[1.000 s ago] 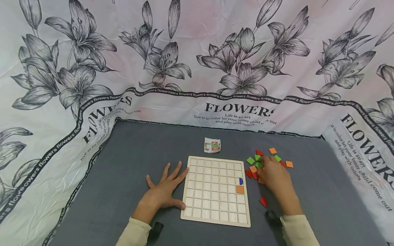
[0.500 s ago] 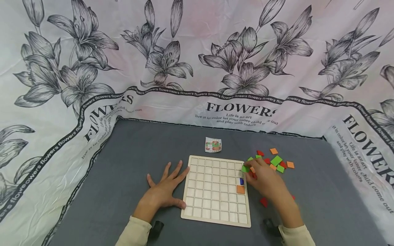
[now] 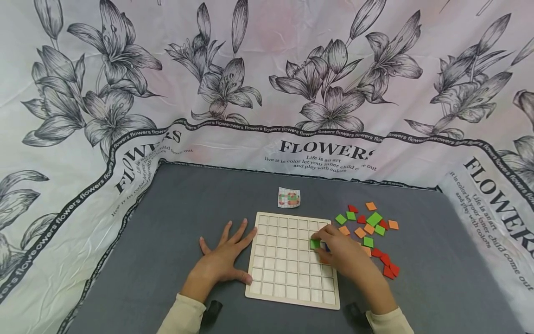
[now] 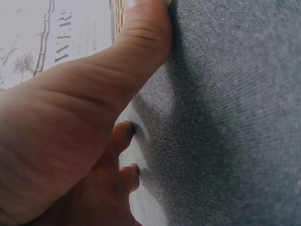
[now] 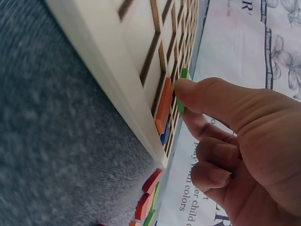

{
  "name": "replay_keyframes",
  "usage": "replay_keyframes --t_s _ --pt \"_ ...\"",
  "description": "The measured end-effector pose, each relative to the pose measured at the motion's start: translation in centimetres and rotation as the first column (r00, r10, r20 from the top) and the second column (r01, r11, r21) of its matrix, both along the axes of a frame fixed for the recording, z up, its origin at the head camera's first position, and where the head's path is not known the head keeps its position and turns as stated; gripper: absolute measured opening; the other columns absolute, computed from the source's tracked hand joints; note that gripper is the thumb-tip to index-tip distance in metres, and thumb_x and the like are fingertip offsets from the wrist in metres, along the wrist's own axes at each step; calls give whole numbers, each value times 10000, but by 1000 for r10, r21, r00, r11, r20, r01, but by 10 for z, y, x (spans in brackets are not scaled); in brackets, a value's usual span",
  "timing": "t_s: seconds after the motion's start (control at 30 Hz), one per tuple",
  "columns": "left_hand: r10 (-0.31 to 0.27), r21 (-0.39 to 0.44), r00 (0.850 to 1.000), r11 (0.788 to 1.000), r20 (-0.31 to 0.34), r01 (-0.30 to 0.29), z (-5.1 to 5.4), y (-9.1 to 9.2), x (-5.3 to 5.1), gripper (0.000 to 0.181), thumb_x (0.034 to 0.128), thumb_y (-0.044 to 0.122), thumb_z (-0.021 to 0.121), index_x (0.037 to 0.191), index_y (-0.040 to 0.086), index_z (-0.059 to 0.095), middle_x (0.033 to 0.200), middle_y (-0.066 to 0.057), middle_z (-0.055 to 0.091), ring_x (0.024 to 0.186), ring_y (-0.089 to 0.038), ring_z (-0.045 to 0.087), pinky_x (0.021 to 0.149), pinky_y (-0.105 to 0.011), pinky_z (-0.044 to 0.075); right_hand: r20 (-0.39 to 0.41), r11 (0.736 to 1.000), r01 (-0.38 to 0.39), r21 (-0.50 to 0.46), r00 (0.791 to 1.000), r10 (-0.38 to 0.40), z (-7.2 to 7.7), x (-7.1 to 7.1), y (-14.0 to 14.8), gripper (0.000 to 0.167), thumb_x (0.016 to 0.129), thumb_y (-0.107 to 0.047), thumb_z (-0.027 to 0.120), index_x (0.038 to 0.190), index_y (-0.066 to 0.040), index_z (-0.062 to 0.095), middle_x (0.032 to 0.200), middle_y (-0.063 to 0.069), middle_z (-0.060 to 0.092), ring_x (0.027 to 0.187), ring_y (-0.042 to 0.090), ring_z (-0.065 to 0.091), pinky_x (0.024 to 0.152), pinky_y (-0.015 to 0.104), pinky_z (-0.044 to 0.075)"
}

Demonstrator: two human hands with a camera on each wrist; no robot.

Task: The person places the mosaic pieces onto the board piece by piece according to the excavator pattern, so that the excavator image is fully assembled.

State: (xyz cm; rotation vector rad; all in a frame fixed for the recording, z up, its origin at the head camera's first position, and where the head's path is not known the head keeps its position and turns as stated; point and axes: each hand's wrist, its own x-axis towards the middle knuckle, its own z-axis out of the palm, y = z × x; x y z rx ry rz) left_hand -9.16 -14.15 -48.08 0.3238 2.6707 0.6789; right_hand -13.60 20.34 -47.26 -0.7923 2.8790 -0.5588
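A pale wooden grid board (image 3: 288,273) lies on the grey tabletop. My left hand (image 3: 221,262) is spread flat at its left side, with thumb and fingertips touching the edge. Between thumb and fingers, my right hand (image 3: 348,248) pinches a green square tile (image 3: 314,244) over the board's right part. In the right wrist view that green tile (image 5: 182,89) is seen edge-on. Set in cells close by are an orange square tile (image 5: 163,106) and a blue piece (image 5: 165,133), both largely hidden by my right hand in the head view.
To the board's right lie several loose tiles: green squares (image 3: 374,218), orange squares (image 3: 392,225) and red pieces (image 3: 388,260). A small card with a coloured grid pattern (image 3: 289,198) lies behind the board. Flower-printed cloth (image 3: 233,139) hangs around the table's back and sides.
My right hand has picked a green tile from the loose pile and moved left with it over the board. Several loose tiles have shifted. The left hand stays put.
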Motion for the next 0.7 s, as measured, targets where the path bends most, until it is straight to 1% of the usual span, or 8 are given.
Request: replay_keyframes --t_s 0.17,0.37,0.57,0.7 --pt "2 5 1000 1000 3 -2 -2 0 0 1249 672 538 937 1696 390 238 1788 71 22 1638 -355 -86 1014 -930 -139 24 1000 17 14 1000 -17 -1 1 -2 291 962 -133 796 1249 -134 749 1199 2 634 900 133 616 638 257 504" --pt "-3 4 1000 1000 -8 3 -1 0 0 1254 670 545 938 1698 381 238 1789 61 27 1637 -362 -83 1009 -933 -137 14 1000 9 18 1000 -10 -3 1 0 280 958 -124 801 1234 -130 755 1192 5 636 916 133 616 679 287 533" --pt "4 5 1000 1000 0 -4 0 0 1 1251 674 527 945 1698 374 242 1789 60 29 1638 -362 -82 1012 -930 -140 5 1000 -4 15 1000 4 -6 0 0 291 947 -147 823 1231 -148 763 1189 -17 628 899 107 615 646 237 511" --pt "4 5 1000 1000 -2 -4 1 0 1 1250 675 528 943 1698 374 241 1789 59 31 1638 -363 -78 1015 -929 -140 -1 1000 -4 15 1000 4 -6 0 0 293 941 -156 830 1228 -153 768 1183 -22 627 886 101 616 644 230 509"
